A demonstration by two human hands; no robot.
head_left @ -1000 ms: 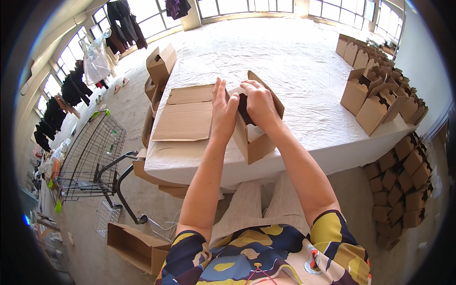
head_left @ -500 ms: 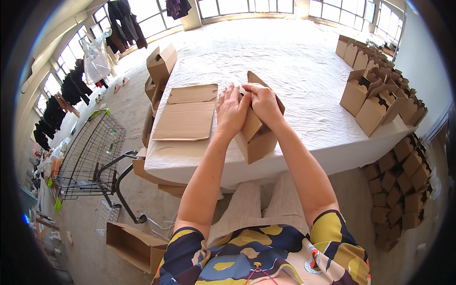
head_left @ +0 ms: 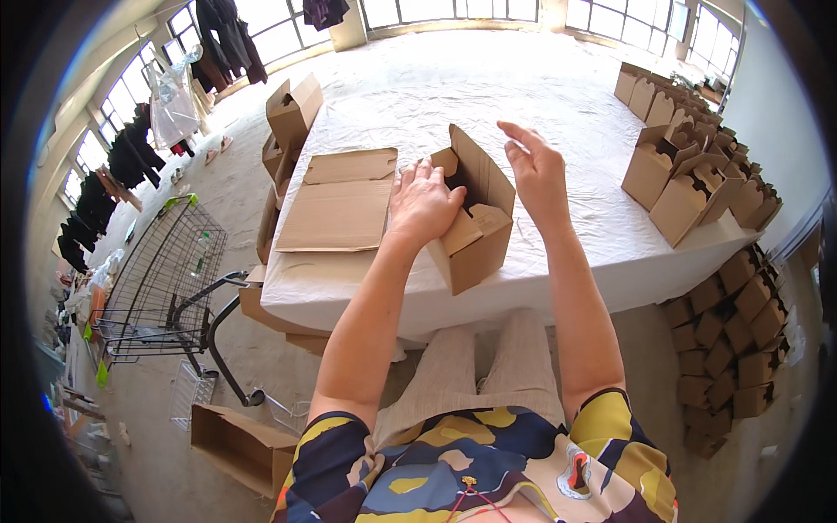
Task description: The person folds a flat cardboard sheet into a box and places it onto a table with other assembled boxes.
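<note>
In front of me a small brown cardboard box (head_left: pixel 481 253) stands at the table's near edge. One tall flap rises at its far right and its top is partly open, with a dark gap inside. My left hand (head_left: pixel 425 202) lies against the box's left side, its fingers stretched out. To the right of the box my right hand (head_left: pixel 536 170) is raised, fingers extended and holding nothing. A folded-flat brown cardboard piece (head_left: pixel 336 209) rests on the table, left of the box and close to my left fingers.
White cloth covers the table (head_left: pixel 575 275). Rows of formed boxes (head_left: pixel 689 196) stand along its right side, and more boxes (head_left: pixel 728 331) are piled on the floor below. At left are stacked boxes (head_left: pixel 292 118), a wire cart (head_left: pixel 161 270) and an open carton (head_left: pixel 240 444).
My right hand has lifted off the box and moved right, opening out. The box's top and raised flap are now more exposed. My left hand stays at its left side.
</note>
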